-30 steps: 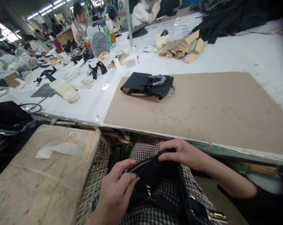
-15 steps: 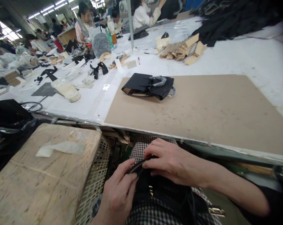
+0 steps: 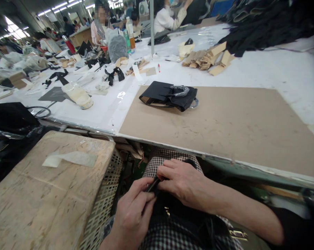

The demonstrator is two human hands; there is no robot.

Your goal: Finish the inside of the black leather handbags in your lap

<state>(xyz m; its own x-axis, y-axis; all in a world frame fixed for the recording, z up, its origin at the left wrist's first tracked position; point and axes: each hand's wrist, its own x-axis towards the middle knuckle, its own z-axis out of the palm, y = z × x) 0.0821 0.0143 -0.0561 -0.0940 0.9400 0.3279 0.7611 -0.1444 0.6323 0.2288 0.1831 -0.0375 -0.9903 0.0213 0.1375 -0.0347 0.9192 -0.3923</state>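
On my lap, over checkered cloth, lies a black bag [image 3: 172,210] with small gold-coloured metal fittings. My left hand [image 3: 134,205] pinches the bag's dark edge between thumb and fingers. Close beside it, my right hand [image 3: 179,180] is closed on the same edge, its fingers curled over the rim. The two hands are a short stretch of edge apart. Much of the bag is hidden under my right hand and forearm. Another black bag [image 3: 157,92], its handles wrapped in clear plastic, lies on its side on the brown board [image 3: 237,118] ahead.
At my left stands a plastic crate [image 3: 104,187] topped by a stained board [image 3: 55,187] with a paper strip on it. A black bag [image 3: 11,119] is beyond it. Cardboard pieces [image 3: 206,59], a glue-stained bottle [image 3: 77,95] and dark material [image 3: 271,24] lie on the white table. People work farther back.
My right hand has turned slightly and shifted a little along the bag's edge. The edge between my hands now looks straighter. The whole view has shifted slightly.
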